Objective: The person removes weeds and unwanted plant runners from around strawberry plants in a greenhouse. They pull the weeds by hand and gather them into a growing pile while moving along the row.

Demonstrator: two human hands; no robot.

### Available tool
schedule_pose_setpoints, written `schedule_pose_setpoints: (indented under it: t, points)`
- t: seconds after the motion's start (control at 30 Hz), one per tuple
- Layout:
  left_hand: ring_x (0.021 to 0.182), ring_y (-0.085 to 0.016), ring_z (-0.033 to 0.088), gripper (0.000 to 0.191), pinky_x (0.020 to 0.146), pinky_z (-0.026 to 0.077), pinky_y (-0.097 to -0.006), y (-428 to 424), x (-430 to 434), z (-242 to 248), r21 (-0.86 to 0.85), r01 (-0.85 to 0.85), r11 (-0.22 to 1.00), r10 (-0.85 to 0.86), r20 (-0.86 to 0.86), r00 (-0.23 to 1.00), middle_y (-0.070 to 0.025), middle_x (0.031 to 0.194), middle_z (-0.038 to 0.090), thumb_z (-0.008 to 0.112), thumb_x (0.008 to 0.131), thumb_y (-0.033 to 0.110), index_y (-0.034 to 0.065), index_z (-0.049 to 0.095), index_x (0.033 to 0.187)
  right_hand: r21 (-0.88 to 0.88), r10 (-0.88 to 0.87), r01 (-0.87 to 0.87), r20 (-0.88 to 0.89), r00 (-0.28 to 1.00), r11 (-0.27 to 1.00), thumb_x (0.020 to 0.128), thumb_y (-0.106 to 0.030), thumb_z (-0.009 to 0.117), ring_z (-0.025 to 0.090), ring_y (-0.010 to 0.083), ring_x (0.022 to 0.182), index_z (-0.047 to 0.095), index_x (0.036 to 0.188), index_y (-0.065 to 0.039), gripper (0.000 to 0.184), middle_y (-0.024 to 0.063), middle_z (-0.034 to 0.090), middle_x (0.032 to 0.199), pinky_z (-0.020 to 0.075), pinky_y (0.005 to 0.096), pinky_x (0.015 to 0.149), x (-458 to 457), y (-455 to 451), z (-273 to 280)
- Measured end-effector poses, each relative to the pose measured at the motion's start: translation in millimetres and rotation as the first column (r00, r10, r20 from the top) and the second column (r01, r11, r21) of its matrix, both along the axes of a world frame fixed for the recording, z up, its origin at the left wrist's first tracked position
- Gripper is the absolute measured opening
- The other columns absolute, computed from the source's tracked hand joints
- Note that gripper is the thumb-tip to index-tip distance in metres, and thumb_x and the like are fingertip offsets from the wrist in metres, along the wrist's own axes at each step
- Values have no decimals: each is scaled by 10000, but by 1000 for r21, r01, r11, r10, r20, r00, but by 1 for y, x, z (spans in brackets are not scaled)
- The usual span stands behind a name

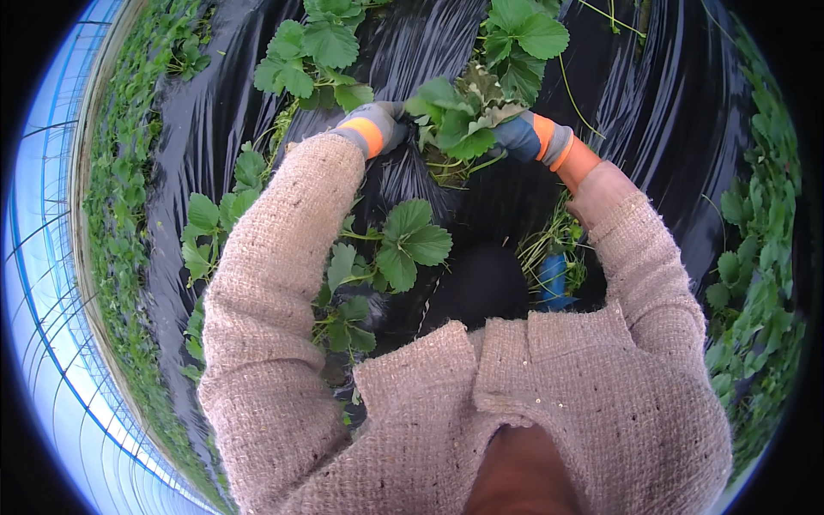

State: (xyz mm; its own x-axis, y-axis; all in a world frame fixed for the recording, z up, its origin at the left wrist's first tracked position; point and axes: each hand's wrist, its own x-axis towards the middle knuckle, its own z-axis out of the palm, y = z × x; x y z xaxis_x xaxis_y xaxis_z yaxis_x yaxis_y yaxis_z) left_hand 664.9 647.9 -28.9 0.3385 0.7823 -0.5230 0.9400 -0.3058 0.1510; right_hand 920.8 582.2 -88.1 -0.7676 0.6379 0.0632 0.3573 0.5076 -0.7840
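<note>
A leafy strawberry plant [457, 119] stands between my two gloved hands, over the black plastic mulch film [409, 174]. My left hand [380, 129], in a grey glove with an orange band, is at the plant's left side; its fingertips are partly hidden and I cannot tell what they touch. On the other side, my right hand [520, 136], in a dark blue and grey glove with orange bands, is against the plant's right side, beside a dry, curled leaf [502, 109]. Leaves hide its fingers. Thin green stems spread below the leaves.
More strawberry plants grow nearby, at the upper left [328, 42], upper right [528, 32] and below my left hand [412, 244]. A pile of pulled green stems [544, 248] and a blue object [553, 280] lie near my right forearm. Leafy rows flank both sides; a greenhouse frame [48, 257] curves at left.
</note>
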Motion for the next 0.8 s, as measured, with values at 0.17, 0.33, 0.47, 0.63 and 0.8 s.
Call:
schedule_pose_setpoints:
  t: [0.17, 0.33, 0.47, 0.63, 0.8]
  points:
    - [1107, -265, 630, 430, 990, 462, -350, 10, -7, -1, -312, -113, 943, 185, 211, 960, -75, 1210, 672, 650, 885, 262, 222, 600, 1310, -36, -218, 217, -31, 975, 975, 758, -104, 672, 652, 354, 833, 592, 1175, -122, 425, 172, 669, 970, 530, 416, 723, -36, -13, 9]
    - [1078, -225, 635, 453, 984, 465, -334, 9, 7, 13, -219, -3, 976, 10, 29, 1000, -58, 1206, 678, 683, 852, 226, 210, 609, 1299, 417, -385, 286, 174, 906, 862, 786, -115, 639, 663, 339, 831, 585, 1184, -138, 403, 149, 681, 945, 531, 407, 673, -61, -20, 8]
    - [995, -225, 664, 385, 918, 491, -334, 9, 0, 6, -213, -99, 972, 138, 177, 975, -79, 1100, 710, 665, 861, 229, 203, 651, 1245, -650, -691, 332, -431, 580, 684, 877, -125, 668, 539, 98, 577, 646, 867, -75, 56, 11, 610, 765, 407, 244, 479, -41, -10, 5]
    - [982, -191, 670, 291, 925, 495, -329, 20, -28, -45, -48, 110, 993, -100, 178, 979, -85, 1070, 716, 627, 892, 217, 128, 673, 1165, -881, -690, -316, -473, 548, 353, 904, -87, 658, 450, 33, 541, 629, 1125, -21, 232, -19, 579, 761, 357, 180, 493, -7, 4, -1]
    - [1068, -219, 629, 296, 945, 509, -359, 33, -23, -73, -944, -198, 263, 945, 210, 253, -105, 1178, 656, 571, 946, 105, 9, 603, 1224, -21, -115, 120, -480, 870, 993, 819, -87, 701, 620, 116, 812, 603, 1260, -29, 456, 19, 676, 953, 482, 260, 768, -21, -3, 1]
